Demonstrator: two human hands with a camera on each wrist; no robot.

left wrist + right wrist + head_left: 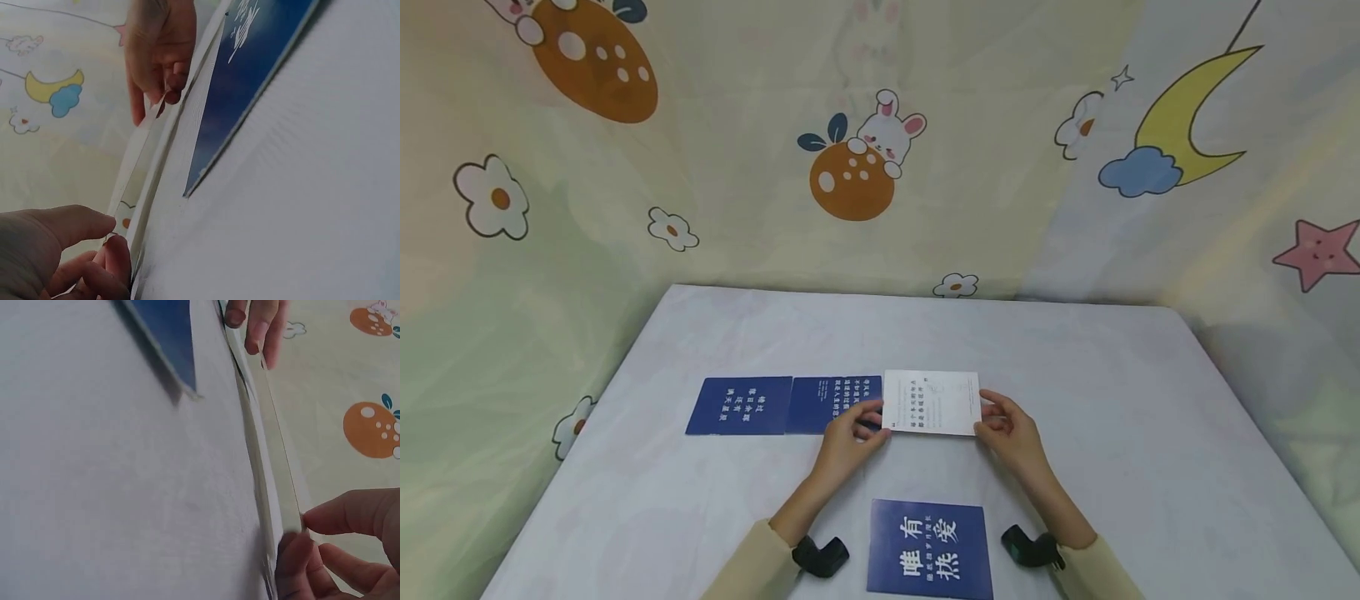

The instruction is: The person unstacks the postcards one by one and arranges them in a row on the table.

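Head view: white card [931, 402], long axis sideways

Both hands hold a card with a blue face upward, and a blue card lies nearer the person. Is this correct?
No: the head view shows the held card white face upward. The left hand and right hand hold it, and a blue card lies nearer the person.

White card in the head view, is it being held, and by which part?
Yes: the left hand pinches the white card by its left edge, the right hand by its right.
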